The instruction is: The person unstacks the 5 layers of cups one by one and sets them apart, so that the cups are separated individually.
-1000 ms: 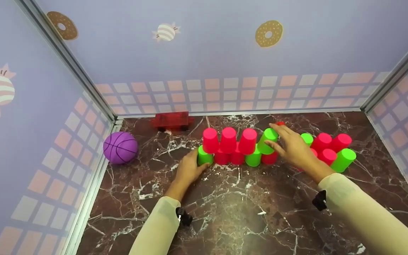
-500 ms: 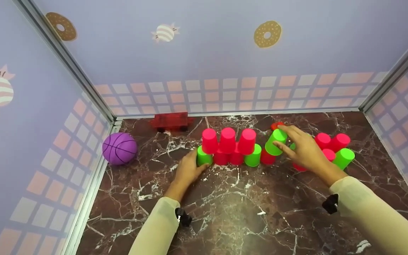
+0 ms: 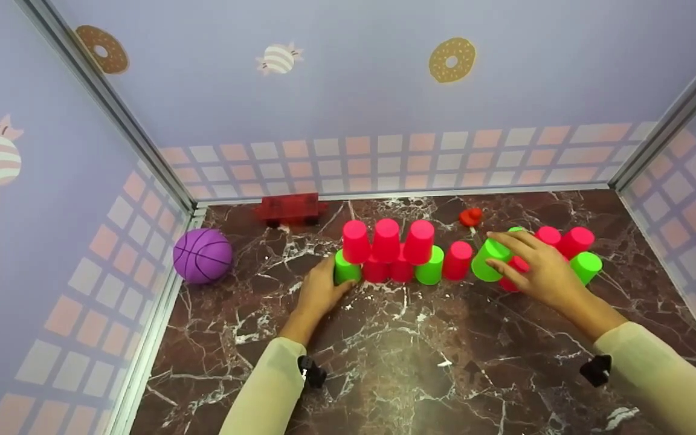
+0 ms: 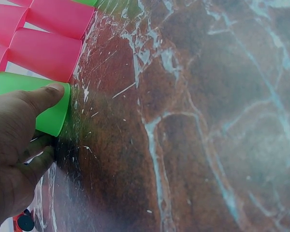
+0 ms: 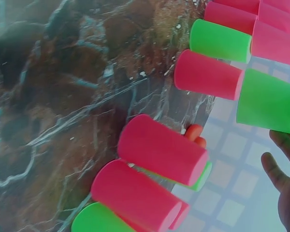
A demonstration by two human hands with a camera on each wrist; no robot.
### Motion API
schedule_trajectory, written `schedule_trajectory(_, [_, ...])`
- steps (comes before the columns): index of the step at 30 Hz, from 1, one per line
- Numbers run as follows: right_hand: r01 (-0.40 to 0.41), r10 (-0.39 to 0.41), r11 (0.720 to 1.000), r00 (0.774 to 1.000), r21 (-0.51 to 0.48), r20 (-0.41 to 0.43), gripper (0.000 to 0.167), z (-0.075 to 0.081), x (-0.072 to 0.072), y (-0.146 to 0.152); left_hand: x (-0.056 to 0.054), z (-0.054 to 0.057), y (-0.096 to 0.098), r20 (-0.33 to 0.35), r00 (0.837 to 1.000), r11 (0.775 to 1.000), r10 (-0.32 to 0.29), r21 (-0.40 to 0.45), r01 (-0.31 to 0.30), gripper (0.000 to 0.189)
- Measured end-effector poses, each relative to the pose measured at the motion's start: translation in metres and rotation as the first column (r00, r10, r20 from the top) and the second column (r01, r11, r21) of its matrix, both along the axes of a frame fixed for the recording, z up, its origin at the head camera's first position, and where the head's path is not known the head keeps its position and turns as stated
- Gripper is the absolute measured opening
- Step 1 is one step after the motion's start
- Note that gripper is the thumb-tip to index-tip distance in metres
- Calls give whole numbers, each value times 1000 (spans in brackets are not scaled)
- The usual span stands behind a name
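A row of upside-down pink and green cups stands mid-floor in the head view, with three pink cups (image 3: 386,240) stacked on its left part. My left hand (image 3: 318,290) holds the green cup (image 3: 347,267) at the row's left end, thumb on its near side in the left wrist view (image 4: 53,113). To the right, my right hand (image 3: 538,266) holds another green cup (image 3: 487,263) upside down, tilted and raised off the floor. That cup hangs beside the row's rightmost pink cup (image 3: 458,261), apart from it.
More pink and green cups (image 3: 585,267) stand grouped at the right, partly behind my right hand. A purple ball (image 3: 202,255) sits by the left wall. Near the back wall lie a red see-through toy car (image 3: 290,209) and a small red object (image 3: 470,217).
My right hand has lifted the green cup off the row's right end and carried it rightward and lower. The small red object is uncovered. My left hand stays put.
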State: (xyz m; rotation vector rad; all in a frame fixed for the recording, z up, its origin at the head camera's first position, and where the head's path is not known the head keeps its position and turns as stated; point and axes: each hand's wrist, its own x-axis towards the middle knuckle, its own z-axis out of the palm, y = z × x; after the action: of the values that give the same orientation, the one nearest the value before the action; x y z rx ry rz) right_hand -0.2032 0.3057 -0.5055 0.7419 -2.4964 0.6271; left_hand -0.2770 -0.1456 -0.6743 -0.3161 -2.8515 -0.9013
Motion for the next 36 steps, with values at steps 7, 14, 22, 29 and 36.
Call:
schedule_trajectory(7, [-51, 51, 999, 999, -9, -13, 63, -5, 13, 12, -1, -1, -2, -5, 1000, 1000, -1, 0, 1, 71])
schedule_trajectory(14, [-53, 53, 999, 998, 13, -28, 66, -22, 27, 20, 0, -1, -2, -14, 1000, 1000, -9, 7, 9, 71])
schedule_trajectory(22, [-13, 13, 1000, 1000, 1, -18, 71, -45, 40, 38, -1, -2, -2, -24, 1000, 1000, -12, -14, 11, 71])
schedule_trajectory(29, [30, -29, 999, 999, 16, -32, 70, -65, 46, 54, 2, -2, -1, -21, 1000, 1000, -3, -12, 3, 68])
schedule_trajectory(36, [59, -59, 998, 998, -4, -7, 68, -77, 49, 61, 2, 0, -1, -26, 1000, 1000, -5, -13, 4, 70])
